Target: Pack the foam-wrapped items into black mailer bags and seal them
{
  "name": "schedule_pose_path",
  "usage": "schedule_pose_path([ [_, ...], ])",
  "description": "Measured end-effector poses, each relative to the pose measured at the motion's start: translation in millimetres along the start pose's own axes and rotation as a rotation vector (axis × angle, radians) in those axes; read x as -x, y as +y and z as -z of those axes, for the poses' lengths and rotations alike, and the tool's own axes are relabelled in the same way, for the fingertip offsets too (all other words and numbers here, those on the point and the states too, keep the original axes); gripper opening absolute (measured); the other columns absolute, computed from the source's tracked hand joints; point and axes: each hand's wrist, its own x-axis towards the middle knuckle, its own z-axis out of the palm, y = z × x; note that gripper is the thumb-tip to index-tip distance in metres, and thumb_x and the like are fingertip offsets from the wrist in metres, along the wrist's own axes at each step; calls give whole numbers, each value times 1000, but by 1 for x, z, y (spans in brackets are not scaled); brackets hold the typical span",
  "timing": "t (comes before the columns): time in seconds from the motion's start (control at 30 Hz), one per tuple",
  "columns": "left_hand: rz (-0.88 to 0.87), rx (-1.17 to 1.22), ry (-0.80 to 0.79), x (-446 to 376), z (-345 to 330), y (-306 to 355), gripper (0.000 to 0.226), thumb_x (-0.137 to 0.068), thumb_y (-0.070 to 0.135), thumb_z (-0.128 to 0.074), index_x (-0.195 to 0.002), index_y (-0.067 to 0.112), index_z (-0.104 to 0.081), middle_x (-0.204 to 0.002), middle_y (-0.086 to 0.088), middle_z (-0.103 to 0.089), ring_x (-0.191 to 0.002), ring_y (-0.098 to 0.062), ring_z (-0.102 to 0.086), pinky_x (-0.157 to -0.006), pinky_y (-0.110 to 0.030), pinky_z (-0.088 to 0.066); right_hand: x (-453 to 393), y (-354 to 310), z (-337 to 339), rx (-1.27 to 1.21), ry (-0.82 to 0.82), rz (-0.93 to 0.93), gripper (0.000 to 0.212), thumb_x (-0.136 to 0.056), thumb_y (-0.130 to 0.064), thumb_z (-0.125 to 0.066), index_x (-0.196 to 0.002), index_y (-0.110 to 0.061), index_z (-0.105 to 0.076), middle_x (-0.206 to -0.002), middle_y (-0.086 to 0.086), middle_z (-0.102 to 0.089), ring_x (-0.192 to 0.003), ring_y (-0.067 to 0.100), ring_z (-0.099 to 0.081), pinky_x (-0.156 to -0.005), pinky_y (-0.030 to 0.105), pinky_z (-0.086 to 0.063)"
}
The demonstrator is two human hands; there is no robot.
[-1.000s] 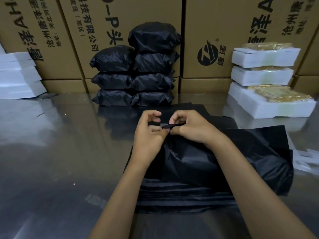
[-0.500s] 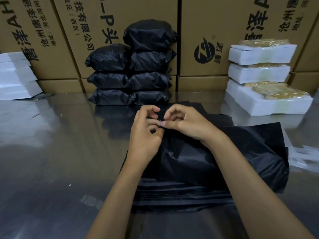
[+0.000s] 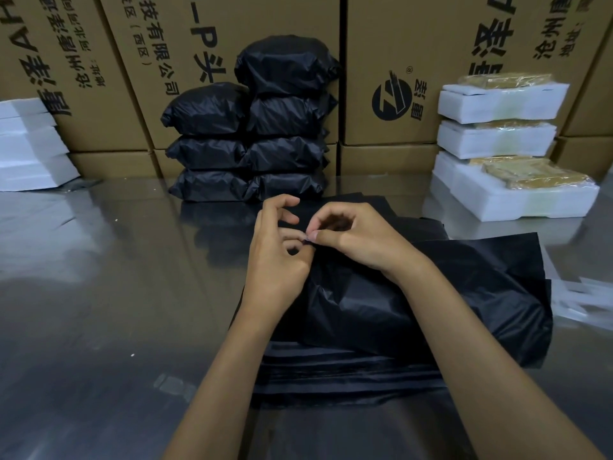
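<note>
A filled black mailer bag [image 3: 431, 293] lies in front of me on a stack of flat empty mailer bags [image 3: 348, 373]. My left hand [image 3: 278, 257] and my right hand [image 3: 358, 240] meet at the bag's far left corner. The fingertips of both hands pinch the bag's edge there, where a thin pale strip shows between them. Three foam-wrapped items [image 3: 497, 141] with yellowish contents are stacked at the back right. Several sealed black bags [image 3: 252, 127] are piled at the back centre.
The steel table [image 3: 99, 293] is shiny. Large cardboard boxes [image 3: 398, 44] line the back edge. A stack of white foam sheets [image 3: 26, 144] sits at the back left. Pale strips [image 3: 577, 300] lie on the table to the right of the bag.
Both hands have stayed at the bag's corner. Their fingertips have drawn closer together on the edge, and the dark strip seen between them a second ago is hidden.
</note>
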Motion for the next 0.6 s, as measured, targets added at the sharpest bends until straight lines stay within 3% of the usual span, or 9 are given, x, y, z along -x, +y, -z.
schedule_pose_path([
  [0.17,163,98,72,-3,1,-6,51,-80,-8,-70,-108,32,-53,-103,-2,-56,-75,-5,-63,-69,-14,-51,-6,5,-3,-12,240,-40,10,-88,-9,-70,-80,-16,-71,-74,3,-62,-61,4,-51,-64,16,-43],
  [0.3,357,241,74,-4,-1,-12,28,-84,-2,-70,-102,19,-67,-93,-3,-68,-71,-2,-65,-65,-14,-51,-6,6,4,-163,364,-164,11,-90,-7,-62,-85,-15,-68,-54,-2,-63,-52,4,-57,-53,11,-43],
  [0.43,382,243,87,-3,-5,-16,4,-88,17,-74,-87,20,-76,-77,9,-72,-64,0,-63,-60,-13,-48,-7,2,4,-208,328,-205,8,-92,-10,-59,-90,-15,-66,-65,2,-74,-56,9,-61,-66,24,-52],
  [0.53,395,204,177,-2,-10,-20,7,-90,20,-71,-84,20,-74,-70,11,-70,-61,1,-60,-57,-15,-48,-7,0,6,-246,332,-213,10,-94,-8,-57,-89,-14,-64,-70,7,-76,-70,23,-72,-86,38,-58],
  [0.6,426,146,213,-3,-13,-22,9,-91,22,-70,-82,21,-72,-69,8,-69,-62,-2,-60,-62,-20,-50,-7,-1,10,-296,360,-229,13,-95,-6,-56,-87,-13,-63,-72,9,-76,-79,30,-75,-89,42,-59],
])
